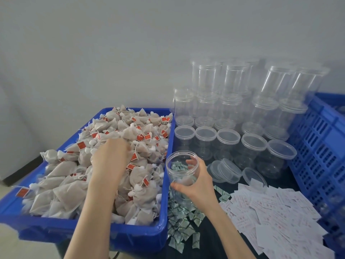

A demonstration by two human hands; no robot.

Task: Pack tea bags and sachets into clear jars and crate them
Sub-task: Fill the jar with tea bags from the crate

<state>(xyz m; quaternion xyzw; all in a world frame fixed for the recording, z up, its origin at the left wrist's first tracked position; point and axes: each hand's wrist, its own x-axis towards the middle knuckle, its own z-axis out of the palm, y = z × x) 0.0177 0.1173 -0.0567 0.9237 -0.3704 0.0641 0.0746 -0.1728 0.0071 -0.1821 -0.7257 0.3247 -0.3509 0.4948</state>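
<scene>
Our right hand's fingers (192,162) and thumb curled round an open clear jar (182,170), tilted above green sachets (182,221) on the dark table (211,238). Our left hand (110,156) lay palm down on the heap of tea bags (130,131) in the blue tray (93,228), its fingers buried there, so we could not tell their state. Right of the jar lay loose lids (228,171) and white sachets (270,212); farther back stood stacked lidded jars (233,113), with a blue crate (321,139) at far right.

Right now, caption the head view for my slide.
Left hand digs into tea bags in a blue bin; right hand grips an open jar.
</scene>
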